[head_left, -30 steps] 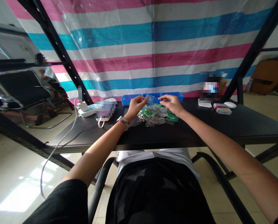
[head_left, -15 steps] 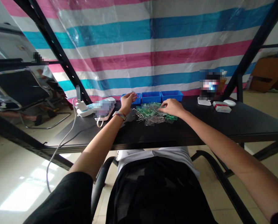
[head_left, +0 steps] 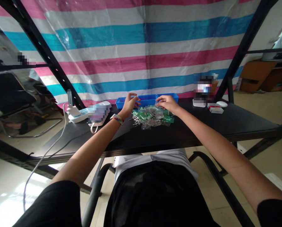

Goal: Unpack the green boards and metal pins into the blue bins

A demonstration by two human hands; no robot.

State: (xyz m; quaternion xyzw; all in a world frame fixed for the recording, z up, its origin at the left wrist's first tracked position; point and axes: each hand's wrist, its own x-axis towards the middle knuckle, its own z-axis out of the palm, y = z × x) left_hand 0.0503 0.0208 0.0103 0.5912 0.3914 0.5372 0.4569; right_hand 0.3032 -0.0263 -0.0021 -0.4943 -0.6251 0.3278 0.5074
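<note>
A heap of small clear plastic bags (head_left: 152, 122), green pieces (head_left: 168, 119) and thin metal rods (head_left: 136, 119) lies mid-table. My right hand (head_left: 168, 104) is over the heap's far right side, fingers pinched on what looks like a clear plastic bag (head_left: 157, 102). At the heap's far left, my left hand (head_left: 129, 105) is raised with loosely curved fingers apart, nothing visible in them. Just behind the hands stand three blue bins in a row: the left bin (head_left: 119, 103), the middle bin (head_left: 148, 100) and the right bin (head_left: 174, 97). My left hand partly covers the left bin.
On the black table (head_left: 131, 138), a white power strip (head_left: 77, 117) with a cable and a blurred white device (head_left: 105, 108) sit left. A small white-and-red box (head_left: 215, 108), a white mouse (head_left: 222, 104) and a blurred stand sit right. A striped sheet (head_left: 145, 60) hangs behind.
My right hand has lifted slightly from the heap toward the bins, with clear plastic at its fingertips. My left hand stays by the left bin. The whole view has shifted a little.
</note>
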